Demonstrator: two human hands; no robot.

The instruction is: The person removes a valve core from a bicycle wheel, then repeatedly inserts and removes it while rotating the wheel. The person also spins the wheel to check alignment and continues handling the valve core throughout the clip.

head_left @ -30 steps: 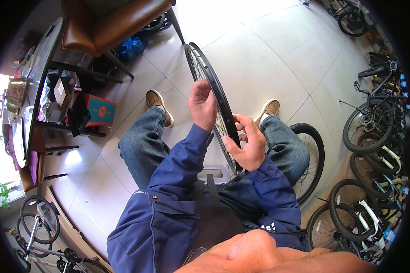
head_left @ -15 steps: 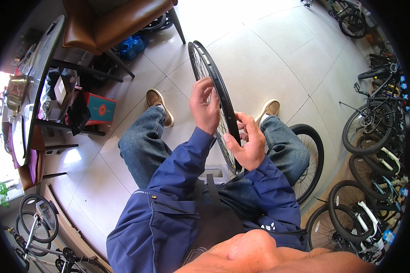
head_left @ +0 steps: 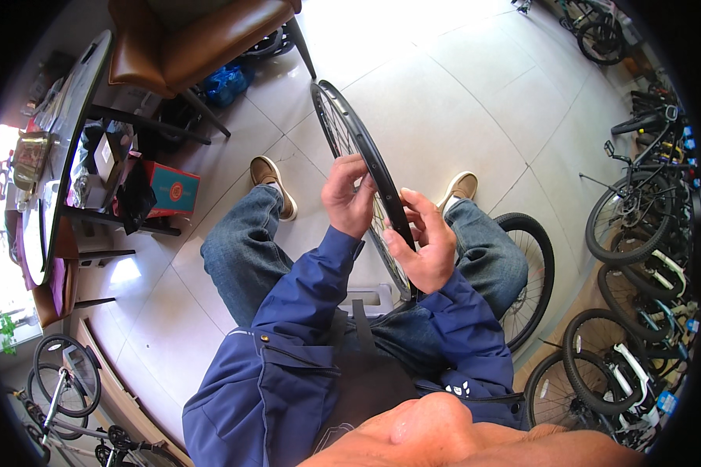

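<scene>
A bicycle wheel without a tyre, its black rim point(head_left: 357, 131) turned edge-on to me, stands tilted between my knees. Thin spokes show along its left side. My left hand point(head_left: 349, 198) is closed at the left side of the wheel, fingers curled in by the spokes; whether it pinches a small part there is hidden. Lower down, on the right side, my right hand point(head_left: 427, 247) has its thumb and bent fingers against the rim. The wheel's near end rests low by my lap, beside a grey plastic piece point(head_left: 375, 299).
Beside my right knee is a wheel with a black tyre point(head_left: 549, 268). Bicycles point(head_left: 635, 214) crowd the right side, and another bicycle point(head_left: 58, 405) is at lower left. A brown chair point(head_left: 202, 39), a table point(head_left: 74, 148) and a red and teal box point(head_left: 173, 189) stand at left.
The rim's far end has shifted slightly left and toward me. My left hand has come a little nearer with it, while my right hand stays at about the same place.
</scene>
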